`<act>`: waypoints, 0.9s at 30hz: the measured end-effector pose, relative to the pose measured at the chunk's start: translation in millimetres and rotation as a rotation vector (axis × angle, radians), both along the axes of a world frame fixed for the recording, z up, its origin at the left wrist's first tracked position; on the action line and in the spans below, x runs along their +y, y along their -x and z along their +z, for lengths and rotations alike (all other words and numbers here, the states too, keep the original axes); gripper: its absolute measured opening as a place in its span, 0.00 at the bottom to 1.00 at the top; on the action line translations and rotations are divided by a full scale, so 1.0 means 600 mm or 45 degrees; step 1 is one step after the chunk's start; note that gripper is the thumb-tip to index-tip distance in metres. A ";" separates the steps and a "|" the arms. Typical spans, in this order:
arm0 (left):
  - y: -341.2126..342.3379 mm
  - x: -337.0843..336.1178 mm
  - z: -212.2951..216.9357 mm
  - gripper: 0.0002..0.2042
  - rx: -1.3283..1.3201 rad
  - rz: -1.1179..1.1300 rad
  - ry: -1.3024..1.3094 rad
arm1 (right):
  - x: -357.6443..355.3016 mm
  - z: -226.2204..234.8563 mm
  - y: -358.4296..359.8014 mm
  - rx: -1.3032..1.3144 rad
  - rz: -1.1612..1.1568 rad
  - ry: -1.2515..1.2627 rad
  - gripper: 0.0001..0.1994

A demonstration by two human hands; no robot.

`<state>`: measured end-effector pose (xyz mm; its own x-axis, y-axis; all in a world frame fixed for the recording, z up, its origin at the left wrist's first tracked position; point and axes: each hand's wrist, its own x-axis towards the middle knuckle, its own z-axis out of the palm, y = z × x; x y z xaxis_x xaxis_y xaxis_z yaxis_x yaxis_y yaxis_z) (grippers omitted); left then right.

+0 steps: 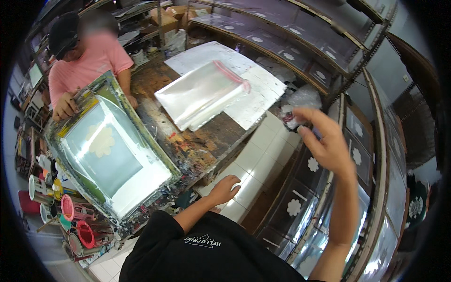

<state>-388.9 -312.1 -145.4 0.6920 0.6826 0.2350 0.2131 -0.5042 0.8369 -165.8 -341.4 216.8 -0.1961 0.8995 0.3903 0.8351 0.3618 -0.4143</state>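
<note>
My left hand (224, 189) hovers low beside the work table's near edge, fingers loosely bent and apart, with nothing visible in it. Raised to the right, over the drying racks, my right hand (324, 143) has thumb and forefinger curved with a gap between them, and no object shows there. A stack of clear plastic bags (199, 96) with a pink-edged end lies on white sheets (246, 109) across the table. Below my right hand, dark rack shelves hold clear printed bags (293, 207) with white flower shapes.
A co-worker in a pink shirt (96, 70) grips a tilted screen-printing frame (162, 157) at the left of the stained table (188, 148). Paint cans (87, 232) crowd the lower left. More printed bags line the shelf rack (268, 40) behind. White floor tiles (265, 145) show between table and racks.
</note>
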 end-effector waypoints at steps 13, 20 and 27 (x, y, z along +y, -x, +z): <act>0.021 0.081 0.077 0.16 -0.030 0.675 -0.250 | -0.262 -0.892 -0.124 1.319 -0.939 1.351 0.09; -0.037 0.279 0.191 0.36 0.559 0.964 -0.878 | -0.322 -0.891 -0.188 1.501 -1.123 1.517 0.06; -0.096 0.465 0.098 0.28 1.141 0.806 -0.622 | -0.259 -0.980 -0.289 1.422 -1.097 1.223 0.08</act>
<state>-331.0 -33.0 -86.7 0.3159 0.9334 0.1703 0.9464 -0.3228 0.0138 7.6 -496.8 -371.4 0.4089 0.5672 -0.7149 -0.1852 -0.7155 -0.6736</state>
